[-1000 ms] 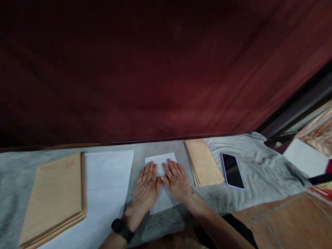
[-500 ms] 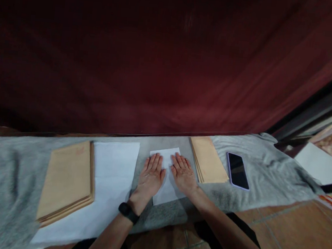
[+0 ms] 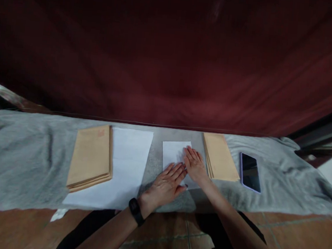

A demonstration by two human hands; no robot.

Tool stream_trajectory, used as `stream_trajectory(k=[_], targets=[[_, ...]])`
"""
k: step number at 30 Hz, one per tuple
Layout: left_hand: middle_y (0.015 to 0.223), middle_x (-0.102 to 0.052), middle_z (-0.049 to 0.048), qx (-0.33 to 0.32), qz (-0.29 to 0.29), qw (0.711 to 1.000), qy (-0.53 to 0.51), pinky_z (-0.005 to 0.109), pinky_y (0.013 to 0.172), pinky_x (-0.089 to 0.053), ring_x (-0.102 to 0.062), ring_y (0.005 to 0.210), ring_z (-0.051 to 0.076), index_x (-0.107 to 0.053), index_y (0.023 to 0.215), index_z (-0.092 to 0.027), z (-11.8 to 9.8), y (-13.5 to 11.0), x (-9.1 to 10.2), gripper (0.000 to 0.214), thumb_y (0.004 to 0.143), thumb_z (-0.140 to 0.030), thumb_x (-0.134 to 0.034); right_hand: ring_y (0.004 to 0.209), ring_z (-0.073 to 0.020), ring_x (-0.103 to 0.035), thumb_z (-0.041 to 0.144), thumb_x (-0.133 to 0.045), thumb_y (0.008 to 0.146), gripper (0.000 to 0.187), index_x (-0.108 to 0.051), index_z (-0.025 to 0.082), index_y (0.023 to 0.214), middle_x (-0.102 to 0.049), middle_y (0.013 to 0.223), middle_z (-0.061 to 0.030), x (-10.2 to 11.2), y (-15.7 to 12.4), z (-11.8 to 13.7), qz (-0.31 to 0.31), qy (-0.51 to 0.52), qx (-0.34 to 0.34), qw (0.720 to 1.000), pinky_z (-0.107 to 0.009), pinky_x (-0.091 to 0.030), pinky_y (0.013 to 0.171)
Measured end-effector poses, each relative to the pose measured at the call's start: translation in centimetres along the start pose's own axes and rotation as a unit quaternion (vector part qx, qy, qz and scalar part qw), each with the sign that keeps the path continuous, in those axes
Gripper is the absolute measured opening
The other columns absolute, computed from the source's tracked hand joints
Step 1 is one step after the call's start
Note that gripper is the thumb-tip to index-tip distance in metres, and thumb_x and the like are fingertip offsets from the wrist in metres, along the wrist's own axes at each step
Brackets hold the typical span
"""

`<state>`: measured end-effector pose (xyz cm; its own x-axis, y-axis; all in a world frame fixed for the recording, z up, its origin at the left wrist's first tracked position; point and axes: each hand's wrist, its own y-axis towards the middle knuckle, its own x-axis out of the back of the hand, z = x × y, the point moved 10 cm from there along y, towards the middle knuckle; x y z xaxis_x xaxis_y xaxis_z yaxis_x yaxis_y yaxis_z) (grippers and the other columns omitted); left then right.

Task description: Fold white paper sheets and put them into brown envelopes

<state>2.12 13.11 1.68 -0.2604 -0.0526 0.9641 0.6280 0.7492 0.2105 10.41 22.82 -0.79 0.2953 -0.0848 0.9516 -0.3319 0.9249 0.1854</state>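
Nearest, above the tiled floor (image 3: 304, 241), the left hand (image 3: 166, 184), a black band (image 3: 137, 211) on its wrist, lies open and flat, fingers reaching over the small white paper (image 3: 169, 150), while just beyond it the right hand (image 3: 195, 165) also presses down open-palmed on that paper's right side, neither gripping anything. The paper rests on the grey cloth (image 3: 28, 150), between large white paper (image 3: 129, 164) partly under a stack of brown envelopes (image 3: 91, 156) and a narrower brown stack (image 3: 223, 157) with a phone (image 3: 251, 172) just beside it; behind everything hangs a dark red sheet (image 3: 172, 62).
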Motion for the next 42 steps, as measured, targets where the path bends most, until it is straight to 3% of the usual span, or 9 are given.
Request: stream_trajectory(k=[2,5,9,15,21,28,34,38,42], targets=[[0.156,-0.045,0.0081,-0.019,0.001,1.0,-0.011,0.041,0.124,-0.02,-0.034,0.148,0.02,-0.037,0.15,-0.018,-0.5,-0.1,0.3,0.056,0.102,-0.046,-0.034,0.146,-0.0257,-0.035,0.035,-0.025,0.107,0.052,-0.048,0.012,0.147,-0.044,0.154,-0.0126,0.6,0.5,0.6,0.005,0.037,0.019,0.999,-0.051,-0.025,0.121],[0.146,-0.057,0.0045,-0.039,0.005,0.999,-0.032,0.04,0.121,-0.024,-0.044,0.141,0.02,-0.049,0.142,-0.022,-1.2,-0.3,0.3,0.048,0.101,-0.045,-0.039,0.146,-0.0197,-0.036,0.037,-0.026,0.107,0.05,-0.05,0.017,0.147,-0.046,0.154,-0.0076,0.9,0.7,4.2,0.054,0.113,0.134,0.983,-0.045,-0.025,0.123],[0.127,-0.07,0.0033,-0.013,0.011,0.999,-0.051,0.04,0.111,-0.036,-0.059,0.122,0.021,-0.064,0.124,-0.025,-1.2,-0.6,-0.1,0.038,0.1,-0.047,-0.045,0.146,-0.0167,-0.035,0.037,-0.028,0.108,0.046,-0.05,0.024,0.146,-0.043,0.156,-0.0026,0.0,0.1,7.7,0.111,0.14,0.21,0.961,-0.043,-0.025,0.124],[0.138,-0.063,-0.0002,-0.079,0.025,0.994,-0.069,0.036,0.112,-0.033,-0.054,0.128,0.018,-0.052,0.14,-0.029,-2.9,-0.5,0.4,0.044,0.1,-0.046,-0.046,0.15,-0.0206,-0.027,0.039,-0.031,0.108,0.046,-0.043,0.028,0.151,-0.033,0.161,0.0001,-1.7,1.1,7.2,0.103,0.062,0.184,0.975,-0.045,-0.023,0.124],[0.143,-0.059,-0.0005,-0.087,0.038,0.993,-0.075,0.038,0.117,-0.027,-0.049,0.133,0.019,-0.048,0.144,-0.029,-3.2,-0.5,0.5,0.048,0.1,-0.047,-0.043,0.149,-0.0253,-0.029,0.039,-0.036,0.107,0.048,-0.04,0.028,0.153,-0.031,0.162,-0.0022,-2.0,2.9,5.8,0.046,-0.006,0.118,0.992,-0.047,-0.023,0.122],[0.154,-0.047,-0.0051,-0.112,0.047,0.989,-0.089,0.038,0.124,-0.019,-0.03,0.148,0.018,-0.039,0.15,-0.034,-3.4,-0.8,0.7,0.053,0.099,-0.046,-0.046,0.147,-0.027,-0.033,0.042,-0.037,0.105,0.053,-0.039,0.02,0.153,-0.033,0.16,-0.0116,-1.3,3.7,2.9,-0.022,-0.045,0.017,0.999,-0.047,-0.027,0.119],[0.158,-0.042,-0.0033,-0.129,0.041,0.988,-0.068,0.035,0.125,-0.017,-0.027,0.15,0.015,-0.036,0.152,-0.031,-3.4,-1.2,0.9,0.058,0.099,-0.053,-0.043,0.147,-0.0284,-0.034,0.046,-0.036,0.105,0.061,-0.038,0.007,0.152,-0.034,0.158,-0.0172,-1.0,3.5,1.2,-0.045,-0.058,-0.02,0.997,-0.044,-0.027,0.12],[0.16,-0.039,0.0023,-0.11,0.02,0.993,-0.036,0.034,0.124,-0.023,-0.031,0.149,0.015,-0.029,0.155,-0.024,-3.1,-1.5,1.2,0.058,0.103,-0.047,-0.036,0.147,-0.0289,-0.033,0.047,-0.033,0.105,0.063,-0.036,0.005,0.153,-0.035,0.158,-0.0183,-0.9,3.1,0.2,-0.044,-0.044,-0.035,0.997,-0.047,-0.027,0.12],[0.16,-0.036,0.0099,-0.047,-0.016,0.999,-0.004,0.039,0.122,-0.031,-0.032,0.149,0.019,-0.022,0.157,-0.018,-1.2,-1.9,1.0,0.061,0.103,-0.043,-0.035,0.148,-0.029,-0.03,0.044,-0.033,0.106,0.062,-0.034,0.006,0.154,-0.034,0.158,-0.0187,-0.6,2.3,-0.5,-0.047,-0.036,-0.031,0.998,-0.049,-0.028,0.12]])
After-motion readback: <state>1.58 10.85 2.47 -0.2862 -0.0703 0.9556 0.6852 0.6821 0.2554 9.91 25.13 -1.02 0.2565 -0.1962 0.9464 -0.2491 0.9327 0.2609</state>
